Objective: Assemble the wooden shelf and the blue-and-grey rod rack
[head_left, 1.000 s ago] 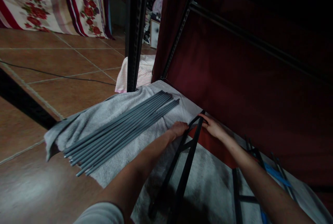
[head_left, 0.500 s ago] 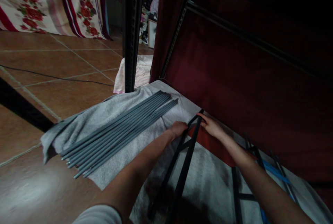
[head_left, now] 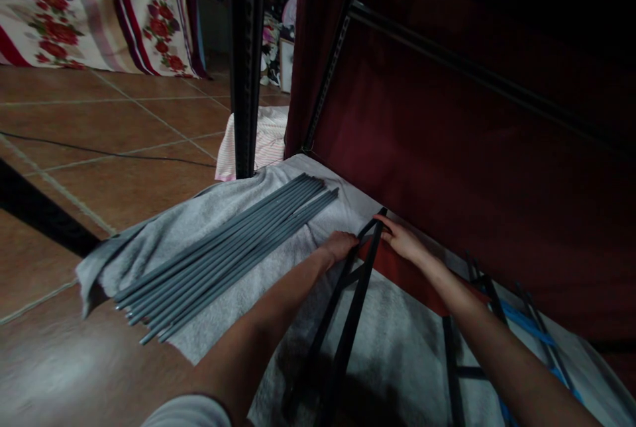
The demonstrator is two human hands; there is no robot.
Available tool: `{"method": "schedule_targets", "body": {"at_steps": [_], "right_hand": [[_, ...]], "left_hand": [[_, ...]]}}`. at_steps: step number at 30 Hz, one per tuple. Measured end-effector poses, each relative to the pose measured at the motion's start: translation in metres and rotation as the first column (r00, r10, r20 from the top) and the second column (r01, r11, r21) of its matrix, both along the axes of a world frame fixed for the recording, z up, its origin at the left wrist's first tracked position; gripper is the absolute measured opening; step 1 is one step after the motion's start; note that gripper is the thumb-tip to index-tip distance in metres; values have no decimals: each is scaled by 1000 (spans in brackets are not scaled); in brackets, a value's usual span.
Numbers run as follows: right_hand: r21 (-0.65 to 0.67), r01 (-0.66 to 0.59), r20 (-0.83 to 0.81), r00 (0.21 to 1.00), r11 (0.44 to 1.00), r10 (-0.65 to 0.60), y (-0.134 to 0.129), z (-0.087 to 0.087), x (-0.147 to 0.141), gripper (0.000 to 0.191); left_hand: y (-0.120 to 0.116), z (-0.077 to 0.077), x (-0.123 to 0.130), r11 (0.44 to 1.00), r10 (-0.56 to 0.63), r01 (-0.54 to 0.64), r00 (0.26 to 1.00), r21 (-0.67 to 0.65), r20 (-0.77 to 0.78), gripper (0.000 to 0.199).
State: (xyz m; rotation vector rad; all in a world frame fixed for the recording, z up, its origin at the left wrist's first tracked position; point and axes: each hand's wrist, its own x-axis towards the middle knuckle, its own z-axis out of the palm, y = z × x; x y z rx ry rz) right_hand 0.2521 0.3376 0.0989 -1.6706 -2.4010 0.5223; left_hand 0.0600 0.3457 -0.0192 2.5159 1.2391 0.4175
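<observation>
A black ladder-like metal frame [head_left: 354, 311], with two long rails and short crossbars, lies on a grey cloth [head_left: 397, 328]. My left hand [head_left: 342, 243] is closed around its left rail near the far end. At the tip of the right rail, my right hand [head_left: 401, 239] grips the frame with its fingers bent over the edge. Under that far end shows a flat reddish-orange piece [head_left: 397, 275]. To the left of my left hand lies a bundle of grey rods [head_left: 228, 251], side by side on the cloth.
Black slotted uprights [head_left: 245, 69] and a crossbar [head_left: 447, 63] stand around, with a dark red curtain [head_left: 422, 142] behind. At right lie another black frame [head_left: 451, 367] and blue strips [head_left: 527, 324]. A cable [head_left: 99, 151] crosses the tiled floor [head_left: 59, 215] at left.
The camera view has shifted very slightly. Both hands keep their places on the black frame, and the rods lie as before.
</observation>
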Motion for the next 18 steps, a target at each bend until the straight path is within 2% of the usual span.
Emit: {"method": "schedule_targets", "body": {"at_steps": [11,18], "right_hand": [[0,30,21,999,1000,-30,1,-2,0,57],[6,22,18,1000,1000,-22,0,-1,-1,56]], "left_hand": [[-1,2,0,1000,14,-14,1000,-15,-2,25],[3,-2,0,999,-2,4,998,-45,56,25]]}}
